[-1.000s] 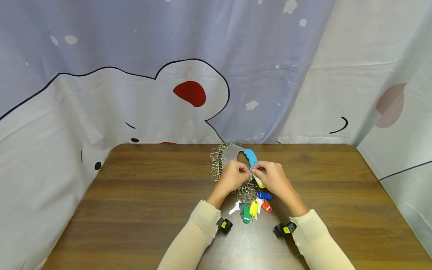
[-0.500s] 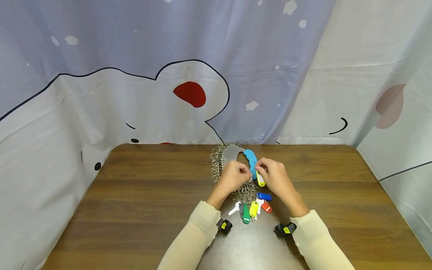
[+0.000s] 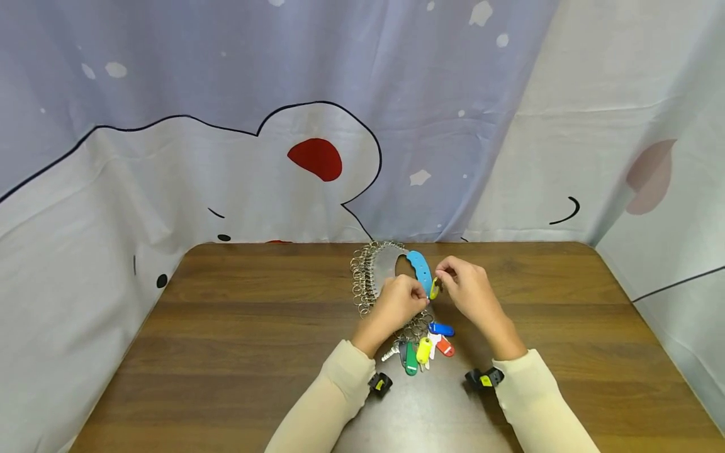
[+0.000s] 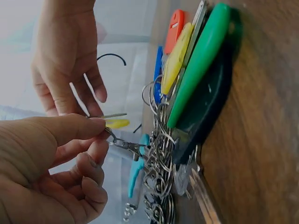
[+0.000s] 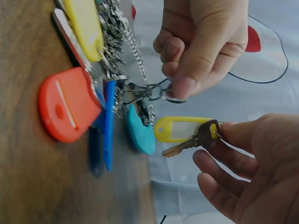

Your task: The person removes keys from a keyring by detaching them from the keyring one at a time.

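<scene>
My left hand (image 3: 398,302) pinches a small metal ring (image 5: 174,95) between thumb and forefinger; the ring links to a metal clasp on the chain bundle. To its right, my right hand (image 3: 466,286) pinches the ring end of a key (image 5: 184,145) with a dark head and a yellow key tag (image 5: 187,127). The key and tag hang apart from the left hand's ring. Behind the hands lies a curved grey metal plate (image 3: 385,259) with a blue grip (image 3: 420,270) and many rings (image 3: 358,277) along its edge.
On the brown wooden table (image 3: 255,327), nearer me, lie a green tag (image 3: 411,360), a yellow tag (image 3: 424,350), a red tag (image 3: 445,346), a blue tag (image 3: 442,329) and a silver key (image 3: 391,352). A patterned curtain (image 3: 442,113) hangs behind the table's far edge.
My right hand has drawn away up and to the right, carrying the key and yellow tag off from the left hand. The left hand has shifted slightly right, still pinching.
</scene>
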Tool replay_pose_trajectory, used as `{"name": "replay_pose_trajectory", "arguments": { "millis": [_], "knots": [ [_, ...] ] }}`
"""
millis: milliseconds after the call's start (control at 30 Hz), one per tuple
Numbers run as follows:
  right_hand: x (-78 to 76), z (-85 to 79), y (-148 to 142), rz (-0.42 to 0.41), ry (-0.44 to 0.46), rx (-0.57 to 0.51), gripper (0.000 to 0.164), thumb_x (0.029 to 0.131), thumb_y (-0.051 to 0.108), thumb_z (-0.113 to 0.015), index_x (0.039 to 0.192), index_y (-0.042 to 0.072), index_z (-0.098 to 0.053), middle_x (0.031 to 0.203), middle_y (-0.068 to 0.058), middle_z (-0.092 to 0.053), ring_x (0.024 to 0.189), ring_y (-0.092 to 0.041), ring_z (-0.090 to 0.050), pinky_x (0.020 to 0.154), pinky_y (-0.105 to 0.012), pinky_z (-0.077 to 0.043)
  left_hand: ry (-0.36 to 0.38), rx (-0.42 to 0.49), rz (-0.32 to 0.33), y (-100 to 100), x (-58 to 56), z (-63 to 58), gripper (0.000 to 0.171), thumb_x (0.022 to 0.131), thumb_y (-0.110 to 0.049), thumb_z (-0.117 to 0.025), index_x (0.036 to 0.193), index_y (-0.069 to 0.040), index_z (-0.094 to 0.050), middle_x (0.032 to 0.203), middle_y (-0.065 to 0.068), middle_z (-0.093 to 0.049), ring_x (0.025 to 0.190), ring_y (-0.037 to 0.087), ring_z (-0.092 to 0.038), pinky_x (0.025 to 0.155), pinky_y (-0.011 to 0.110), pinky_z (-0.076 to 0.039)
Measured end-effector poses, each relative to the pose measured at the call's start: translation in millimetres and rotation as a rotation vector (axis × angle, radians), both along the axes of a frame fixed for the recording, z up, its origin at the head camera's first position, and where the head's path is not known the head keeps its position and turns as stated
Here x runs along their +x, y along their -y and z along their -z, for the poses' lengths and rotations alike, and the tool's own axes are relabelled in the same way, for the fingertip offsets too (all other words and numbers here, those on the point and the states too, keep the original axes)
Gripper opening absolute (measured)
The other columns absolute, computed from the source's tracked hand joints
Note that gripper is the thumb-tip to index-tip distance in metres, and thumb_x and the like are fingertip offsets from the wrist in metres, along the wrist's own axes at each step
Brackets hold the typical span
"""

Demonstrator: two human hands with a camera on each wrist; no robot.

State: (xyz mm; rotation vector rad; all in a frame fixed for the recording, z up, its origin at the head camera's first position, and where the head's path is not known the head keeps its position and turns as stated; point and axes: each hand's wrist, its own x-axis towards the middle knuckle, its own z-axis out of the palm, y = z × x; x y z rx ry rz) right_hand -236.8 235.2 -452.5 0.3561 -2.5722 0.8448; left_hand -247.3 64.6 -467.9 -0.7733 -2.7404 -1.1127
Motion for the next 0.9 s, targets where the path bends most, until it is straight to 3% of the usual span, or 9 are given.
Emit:
{"name": "replay_pose_trajectory", "arguments": {
  "millis": [200,500,667,900],
  "knots": [
    [0.0,-3.2,-4.9,0.014,-0.048,-0.019,0.006,0.090,0.012,-0.067,0.086,0.008,-0.068,0.085,-0.008,-0.065,0.074,-0.021,-0.059,0.068,-0.041,-0.051,-0.087,-0.105,0.014,-10.0,1.0,-3.1,0.019,0.076,-0.010,-0.074,0.059,-0.016,-0.068,0.058,-0.008,-0.063,0.056,0.006,-0.054,0.054,0.019,-0.046],
    [-1.3,-2.8,-9.2,0.037,-0.079,-0.019,0.006,0.089,0.011,-0.068,0.085,0.007,-0.068,0.079,-0.007,-0.062,0.069,-0.020,-0.055,0.064,-0.039,-0.048,-0.039,-0.229,0.045,-25.4,4.6,-2.5,0.027,0.075,-0.007,-0.071,0.052,-0.017,-0.060,0.052,-0.009,-0.054,0.049,0.005,-0.047,0.045,0.018,-0.038],
    [-1.7,-2.1,-11.1,0.041,-0.088,-0.017,0.006,0.089,0.011,-0.068,0.085,0.007,-0.068,0.077,-0.006,-0.062,0.068,-0.019,-0.056,0.063,-0.038,-0.048,-0.040,-0.245,0.060,-25.1,5.5,-0.1,0.030,0.072,-0.006,-0.070,0.049,-0.016,-0.054,0.048,-0.009,-0.045,0.046,0.006,-0.039,0.041,0.018,-0.031],
    [-6.1,-0.5,-17.1,0.063,-0.126,-0.029,0.006,0.089,0.010,-0.069,0.083,0.006,-0.069,0.075,-0.007,-0.062,0.066,-0.019,-0.055,0.061,-0.039,-0.046,-0.027,-0.193,0.042,-9.5,6.5,-2.0,0.015,0.077,-0.016,-0.075,0.065,-0.015,-0.067,0.065,-0.007,-0.062,0.059,0.007,-0.053,0.053,0.020,-0.045]
  ]
}}
